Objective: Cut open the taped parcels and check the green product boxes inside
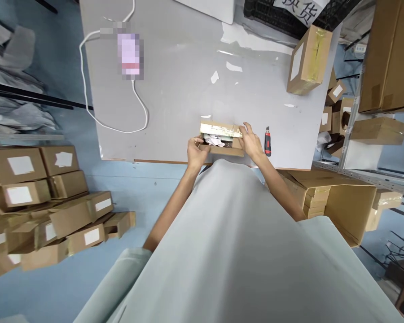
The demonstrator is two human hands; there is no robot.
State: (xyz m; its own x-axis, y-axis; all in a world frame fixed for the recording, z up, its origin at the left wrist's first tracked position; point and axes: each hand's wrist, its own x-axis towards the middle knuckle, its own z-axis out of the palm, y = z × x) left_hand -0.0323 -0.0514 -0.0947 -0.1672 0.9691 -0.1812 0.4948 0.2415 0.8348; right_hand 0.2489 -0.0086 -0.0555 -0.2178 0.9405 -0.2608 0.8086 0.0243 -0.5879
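A small cardboard box [226, 151] lies at the table's near edge with its top flaps apart. Inside it shows crumpled white paper [214, 141] beside something dark that I cannot make out. My left hand [196, 151] grips the box's left end, thumb and fingers around the edge. At the right end, my right hand [251, 141] has its fingers on the raised far flap, which carries shiny tape. Just right of that hand lies a red and black utility knife [267, 141], its blade end pointing away from me.
A taped carton [309, 60] and a black crate [269, 18] stand at the table's [175, 89] far right. A white cable [84, 80] loops on the left. Stacked cartons [70, 215] fill the floor at left; a large open carton [350, 211] is at right.
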